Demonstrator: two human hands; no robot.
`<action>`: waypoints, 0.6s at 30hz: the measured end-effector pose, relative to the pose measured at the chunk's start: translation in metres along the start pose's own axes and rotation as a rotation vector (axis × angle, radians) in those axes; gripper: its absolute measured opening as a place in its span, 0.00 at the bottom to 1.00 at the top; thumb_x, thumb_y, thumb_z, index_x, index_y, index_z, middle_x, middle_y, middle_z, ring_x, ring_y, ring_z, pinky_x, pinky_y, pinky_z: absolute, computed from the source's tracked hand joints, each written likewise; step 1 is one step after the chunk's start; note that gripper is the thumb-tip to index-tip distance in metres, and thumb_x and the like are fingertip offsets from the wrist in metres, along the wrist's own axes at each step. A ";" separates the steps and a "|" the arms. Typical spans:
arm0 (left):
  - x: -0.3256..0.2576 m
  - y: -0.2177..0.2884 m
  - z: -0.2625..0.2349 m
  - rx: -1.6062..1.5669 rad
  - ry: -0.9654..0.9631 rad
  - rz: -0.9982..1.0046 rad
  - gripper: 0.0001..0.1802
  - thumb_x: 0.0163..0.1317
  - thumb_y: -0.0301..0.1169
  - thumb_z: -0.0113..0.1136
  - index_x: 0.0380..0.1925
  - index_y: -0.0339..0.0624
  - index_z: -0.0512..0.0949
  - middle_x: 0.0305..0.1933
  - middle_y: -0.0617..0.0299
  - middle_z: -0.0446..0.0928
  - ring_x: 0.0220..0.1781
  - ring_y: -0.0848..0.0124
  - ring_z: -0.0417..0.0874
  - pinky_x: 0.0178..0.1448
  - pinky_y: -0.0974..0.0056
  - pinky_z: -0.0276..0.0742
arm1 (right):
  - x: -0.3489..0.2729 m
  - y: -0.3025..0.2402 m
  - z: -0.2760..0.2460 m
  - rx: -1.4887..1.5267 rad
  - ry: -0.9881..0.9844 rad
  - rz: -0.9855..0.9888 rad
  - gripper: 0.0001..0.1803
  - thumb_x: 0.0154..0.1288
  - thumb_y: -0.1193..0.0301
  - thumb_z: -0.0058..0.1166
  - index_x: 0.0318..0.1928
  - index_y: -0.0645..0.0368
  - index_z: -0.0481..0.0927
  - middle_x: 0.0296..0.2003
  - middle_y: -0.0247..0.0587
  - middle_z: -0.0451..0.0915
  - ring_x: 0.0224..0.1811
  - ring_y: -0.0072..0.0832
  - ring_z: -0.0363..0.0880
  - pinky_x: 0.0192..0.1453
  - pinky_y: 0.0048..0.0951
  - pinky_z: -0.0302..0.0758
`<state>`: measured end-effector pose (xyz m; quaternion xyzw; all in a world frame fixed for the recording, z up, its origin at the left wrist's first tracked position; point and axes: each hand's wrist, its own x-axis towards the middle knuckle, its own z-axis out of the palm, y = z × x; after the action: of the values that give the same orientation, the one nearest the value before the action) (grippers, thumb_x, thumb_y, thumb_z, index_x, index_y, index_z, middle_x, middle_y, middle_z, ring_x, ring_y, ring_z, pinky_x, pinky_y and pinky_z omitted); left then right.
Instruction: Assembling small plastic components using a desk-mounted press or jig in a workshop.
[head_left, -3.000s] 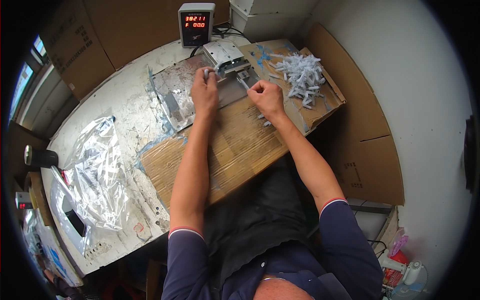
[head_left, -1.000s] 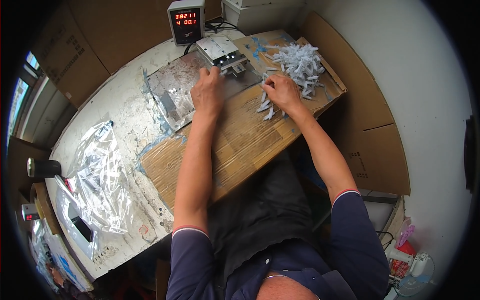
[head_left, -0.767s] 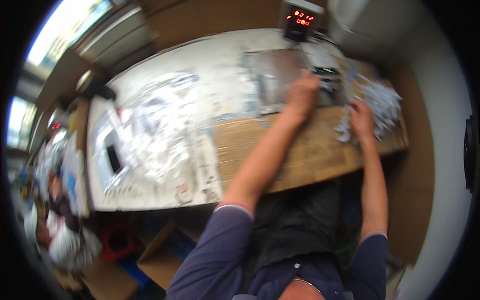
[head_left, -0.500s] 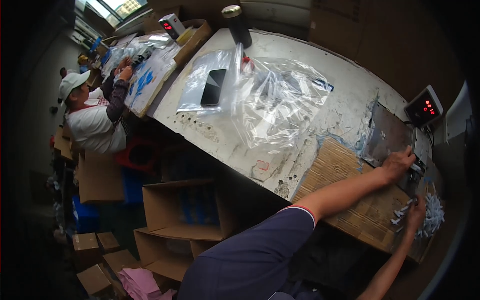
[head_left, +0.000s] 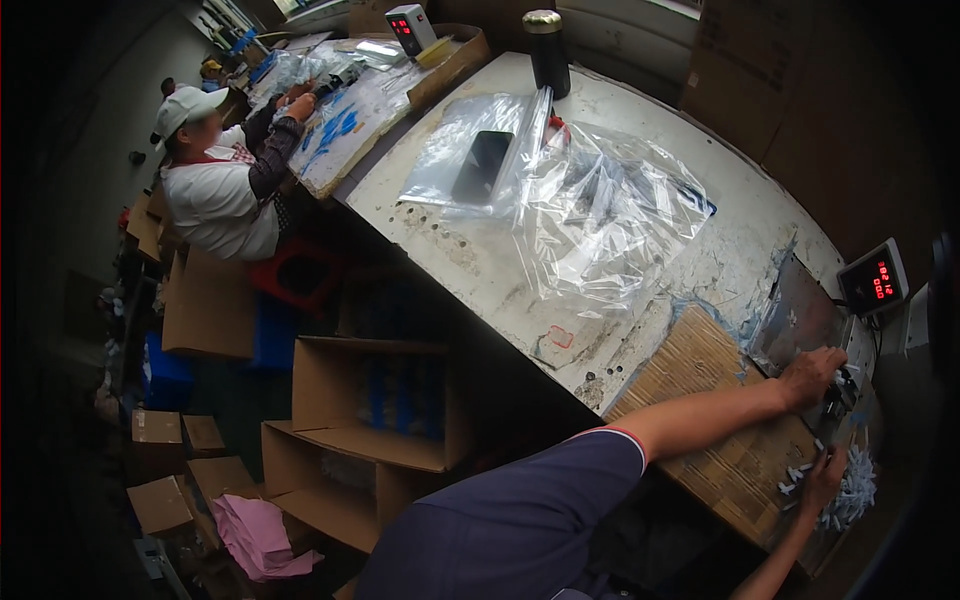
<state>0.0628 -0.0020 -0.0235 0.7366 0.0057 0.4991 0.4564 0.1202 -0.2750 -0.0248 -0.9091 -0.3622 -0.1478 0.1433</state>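
- Over at right edge of view: heap of slender pale pieces point(head_left: 857, 488) on cardboard, just beside right hand point(head_left: 825, 478), to the right of its fingers; nearer to that hand than to left.
- Long axes in heap jumbled, no common direction.
- Right fingers bunched, pale tip showing at their ends; too small to tell if pinched.
- With left hand point(head_left: 808, 378), at small metal device point(head_left: 838, 400), fingers curled in close; cannot tell if gripping anything.
- Device above right hand in view, heap below it; right hand between.
- Few loose pieces point(head_left: 789, 481) left of right hand, on cardboard sheet point(head_left: 690, 365).
- Underneath: worn white desk point(head_left: 745, 215), metal plate point(head_left: 795, 318) by device, red-digit display box point(head_left: 873, 280) beyond.
- Farther left on desk: crumpled clear plastic bag point(head_left: 590, 225), dark phone point(head_left: 486, 165), dark flask point(head_left: 547, 58).
- Across room: co-worker in white cap point(head_left: 190, 103) at second desk point(head_left: 385, 125); open cartons point(head_left: 335, 440) and pink cloth point(head_left: 255, 537) lower down.
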 end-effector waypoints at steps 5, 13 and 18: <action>0.002 -0.003 -0.003 -0.086 -0.003 -0.204 0.19 0.58 0.19 0.52 0.51 0.40 0.68 0.40 0.44 0.79 0.45 0.41 0.81 0.47 0.45 0.77 | 0.004 -0.017 -0.006 -0.026 -0.015 -0.108 0.07 0.68 0.80 0.52 0.46 0.63 0.76 0.43 0.53 0.77 0.50 0.52 0.78 0.54 0.47 0.73; 0.014 -0.015 0.016 -0.408 0.104 -0.447 0.17 0.69 0.21 0.47 0.57 0.44 0.67 0.36 0.48 0.81 0.37 0.52 0.86 0.41 0.51 0.80 | 0.007 -0.011 -0.006 -0.158 -0.077 -0.046 0.05 0.68 0.80 0.52 0.43 0.64 0.75 0.42 0.53 0.75 0.49 0.55 0.76 0.54 0.49 0.72; 0.028 -0.037 0.028 -0.934 -0.094 -0.741 0.09 0.76 0.28 0.45 0.53 0.44 0.68 0.32 0.58 0.80 0.22 0.71 0.81 0.22 0.64 0.75 | 0.006 -0.009 -0.003 -0.083 -0.043 -0.086 0.06 0.69 0.81 0.51 0.45 0.63 0.75 0.43 0.53 0.76 0.52 0.54 0.75 0.54 0.49 0.72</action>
<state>0.1143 0.0138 -0.0310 0.4283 0.0219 0.2232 0.8754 0.1175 -0.2664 -0.0182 -0.9008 -0.3975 -0.1493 0.0913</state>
